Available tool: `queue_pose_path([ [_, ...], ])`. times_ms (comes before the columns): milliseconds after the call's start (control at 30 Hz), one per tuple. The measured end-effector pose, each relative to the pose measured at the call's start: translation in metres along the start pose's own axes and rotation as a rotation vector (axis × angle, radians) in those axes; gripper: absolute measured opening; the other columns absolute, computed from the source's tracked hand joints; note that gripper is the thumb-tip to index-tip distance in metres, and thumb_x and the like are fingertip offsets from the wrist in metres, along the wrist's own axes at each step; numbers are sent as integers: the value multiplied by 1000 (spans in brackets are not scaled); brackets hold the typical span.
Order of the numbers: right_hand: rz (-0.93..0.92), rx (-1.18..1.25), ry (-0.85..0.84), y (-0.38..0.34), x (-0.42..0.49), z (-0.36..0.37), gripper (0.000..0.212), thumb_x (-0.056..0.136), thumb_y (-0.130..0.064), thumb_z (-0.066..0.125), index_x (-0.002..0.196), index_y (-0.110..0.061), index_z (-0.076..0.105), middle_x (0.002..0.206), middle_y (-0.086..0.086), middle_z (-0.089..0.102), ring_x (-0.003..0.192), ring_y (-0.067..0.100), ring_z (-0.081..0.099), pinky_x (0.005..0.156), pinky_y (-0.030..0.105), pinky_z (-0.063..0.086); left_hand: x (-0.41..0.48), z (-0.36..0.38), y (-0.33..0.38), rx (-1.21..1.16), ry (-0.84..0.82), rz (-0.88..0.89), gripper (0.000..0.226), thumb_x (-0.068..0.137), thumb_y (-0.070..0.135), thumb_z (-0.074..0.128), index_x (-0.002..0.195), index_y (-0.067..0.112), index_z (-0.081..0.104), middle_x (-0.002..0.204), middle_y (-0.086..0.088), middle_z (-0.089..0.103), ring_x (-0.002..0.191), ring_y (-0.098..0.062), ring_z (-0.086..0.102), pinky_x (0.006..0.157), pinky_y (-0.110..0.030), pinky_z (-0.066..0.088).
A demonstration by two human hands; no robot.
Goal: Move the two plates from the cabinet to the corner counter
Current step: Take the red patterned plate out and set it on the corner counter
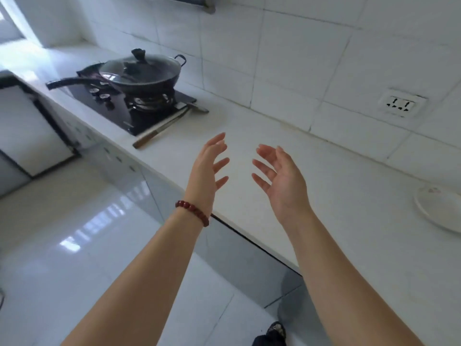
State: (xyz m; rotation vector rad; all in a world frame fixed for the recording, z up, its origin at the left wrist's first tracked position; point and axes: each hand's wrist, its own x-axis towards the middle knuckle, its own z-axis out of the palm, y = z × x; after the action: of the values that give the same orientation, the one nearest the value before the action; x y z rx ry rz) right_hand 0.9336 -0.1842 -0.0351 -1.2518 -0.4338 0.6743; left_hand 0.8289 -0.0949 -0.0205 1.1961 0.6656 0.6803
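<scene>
White plate (439, 208) lies on the pale surface (324, 176) at far right; left hand (204, 176) and right hand (284, 183) hover palms facing, both grips apart, fingers loosely spread

Pale white plate (439, 208), round and shallow, lying flat and right way up on the white table (349, 183) at the far right of the scene. Cut off by the right edge of the view, so only its left part shows. Faint pinkish mark on the far side of its inner face, too blurred to read. Smooth raised rim, slightly glossy, casting a thin shadow on the table along its near side. Set well back from the table's near edge. Impossible to tell whether one plate or two stacked.
</scene>
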Motion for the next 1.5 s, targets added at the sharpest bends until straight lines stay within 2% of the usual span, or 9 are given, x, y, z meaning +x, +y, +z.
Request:
queue_pose_path([
  [200,64,-66,-276,37,-7,123,31,95,-41,38,106,-28,63,119,-4,64,112,15,60,96,37,48,-22,-124,26,-56,267,55,38,73,48,49,109,40,61,122,7,58,110,-14,56,86,-36,45],
  [333,134,-52,-445,62,-6,203,30,96,-39,38,105,-27,64,114,-6,66,110,14,61,92,35,48,-35,-198,37,-64,423,80,41,73,48,48,111,38,60,120,8,59,110,-13,56,86,-36,46],
  [600,216,-15,-640,110,25,345,31,97,-37,38,106,-24,65,118,-1,65,112,16,60,97,41,47,-9,-326,61,-84,644,105,36,73,48,49,105,41,64,112,13,63,106,-12,58,87,-36,46],
  [800,284,40,-705,139,87,453,32,97,-35,40,110,-20,64,117,0,66,110,17,62,95,40,50,58,-415,91,-60,719,109,42,73,48,49,112,38,62,121,10,60,108,-12,57,86,-34,46],
  [1033,318,34,-731,167,152,558,31,97,-33,40,110,-19,64,118,1,66,111,17,62,95,38,50,128,-504,119,-90,785,93,44,70,46,50,110,37,63,119,8,60,105,-13,58,79,-32,45],
  [1267,374,41,-762,202,191,662,30,96,-30,42,110,-15,65,117,2,66,110,19,62,88,35,51,183,-599,133,-131,812,92,47,70,46,50,113,35,63,122,6,60,103,-13,58,82,-32,46],
  [1500,370,41,-724,247,234,793,30,94,-31,45,108,-16,67,117,2,67,110,18,63,88,35,52,248,-733,161,-128,774,88,43,71,48,48,109,37,64,124,5,59,106,-14,58,84,-33,46],
])
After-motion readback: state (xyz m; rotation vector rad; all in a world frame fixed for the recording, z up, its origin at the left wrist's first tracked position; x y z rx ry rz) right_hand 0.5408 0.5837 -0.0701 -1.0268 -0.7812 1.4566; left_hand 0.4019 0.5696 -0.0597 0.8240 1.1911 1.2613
